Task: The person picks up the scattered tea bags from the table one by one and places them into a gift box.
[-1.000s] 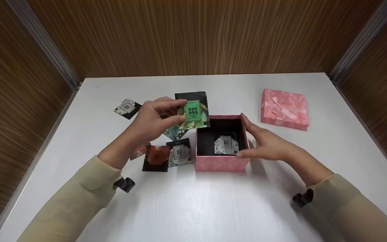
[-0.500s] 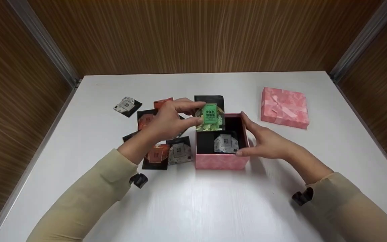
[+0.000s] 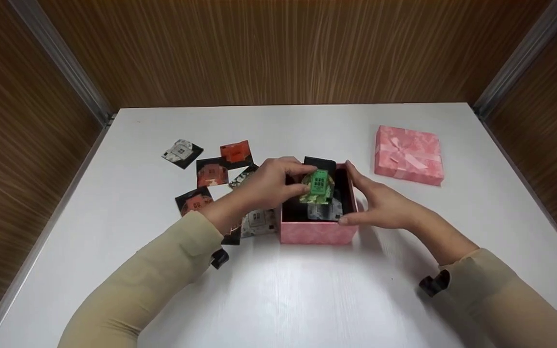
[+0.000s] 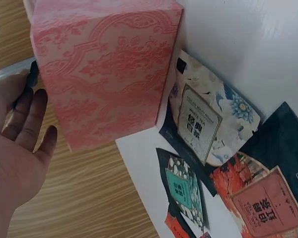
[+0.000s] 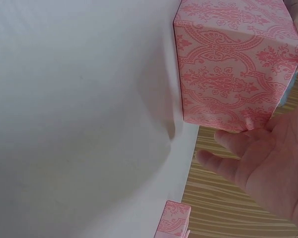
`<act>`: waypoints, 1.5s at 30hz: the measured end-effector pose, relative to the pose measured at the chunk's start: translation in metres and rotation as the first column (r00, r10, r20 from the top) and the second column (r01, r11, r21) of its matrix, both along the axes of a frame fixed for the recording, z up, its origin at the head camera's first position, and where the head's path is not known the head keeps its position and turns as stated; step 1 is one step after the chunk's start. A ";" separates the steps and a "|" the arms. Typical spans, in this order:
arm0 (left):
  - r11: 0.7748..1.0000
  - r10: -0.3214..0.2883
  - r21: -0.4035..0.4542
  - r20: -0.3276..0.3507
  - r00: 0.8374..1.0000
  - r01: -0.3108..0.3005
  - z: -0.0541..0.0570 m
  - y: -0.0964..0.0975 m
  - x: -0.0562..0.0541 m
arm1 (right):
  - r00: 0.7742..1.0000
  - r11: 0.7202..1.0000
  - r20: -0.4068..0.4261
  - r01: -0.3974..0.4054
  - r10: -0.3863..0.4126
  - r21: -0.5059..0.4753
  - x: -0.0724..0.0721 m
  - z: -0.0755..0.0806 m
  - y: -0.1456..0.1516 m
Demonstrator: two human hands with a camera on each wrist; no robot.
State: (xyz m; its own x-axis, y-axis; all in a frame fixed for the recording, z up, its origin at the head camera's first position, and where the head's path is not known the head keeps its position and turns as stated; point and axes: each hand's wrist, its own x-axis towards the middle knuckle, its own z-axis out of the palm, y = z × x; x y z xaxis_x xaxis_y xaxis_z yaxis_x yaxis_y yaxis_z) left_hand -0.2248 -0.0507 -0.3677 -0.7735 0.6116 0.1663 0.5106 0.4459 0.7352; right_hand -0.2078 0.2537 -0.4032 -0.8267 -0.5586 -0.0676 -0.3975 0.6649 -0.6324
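Pinched a green packet (image 3: 320,183) in the left hand (image 3: 273,183), over the open box (image 3: 318,233); touched the box's right side with the right hand (image 3: 386,207), spread wide between thumb and fingers (near the lid (image 3: 408,157) on the worktop (image 3: 302,295))

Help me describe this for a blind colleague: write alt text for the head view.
A left hand pinches a green-labelled packet over an open pink box that the right hand holds. More packets lie at left on a white table, a ribboned pink lid at right.
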 end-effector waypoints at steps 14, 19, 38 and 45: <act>0.982 -0.075 -0.179 -0.044 0.996 0.066 -0.012 0.029 -0.005 | 1.000 1.000 0.015 0.012 -0.013 0.020 0.001 0.001 0.000; 0.958 -0.080 -0.282 -0.080 0.994 0.055 -0.014 0.037 -0.007 | 1.000 1.000 0.025 0.014 -0.014 0.020 0.001 0.003 0.000; 0.877 -0.107 -0.481 -0.198 0.974 -0.002 -0.018 0.048 -0.011 | 1.000 1.000 0.010 0.004 -0.004 0.008 0.001 0.001 0.000; 0.848 -0.103 -0.529 -0.199 0.975 -0.019 -0.016 0.050 -0.011 | 1.000 1.000 0.000 -0.003 0.003 0.005 0.000 0.000 0.000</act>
State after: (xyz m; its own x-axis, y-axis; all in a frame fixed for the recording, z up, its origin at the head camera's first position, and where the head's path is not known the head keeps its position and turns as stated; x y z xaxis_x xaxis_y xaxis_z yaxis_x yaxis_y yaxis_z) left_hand -0.2356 -0.0010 -0.3839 -0.7282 0.6846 -0.0323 0.6534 0.7077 0.2688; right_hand -0.2074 0.2542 -0.4034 -0.8251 -0.5605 -0.0708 -0.3991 0.6670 -0.6291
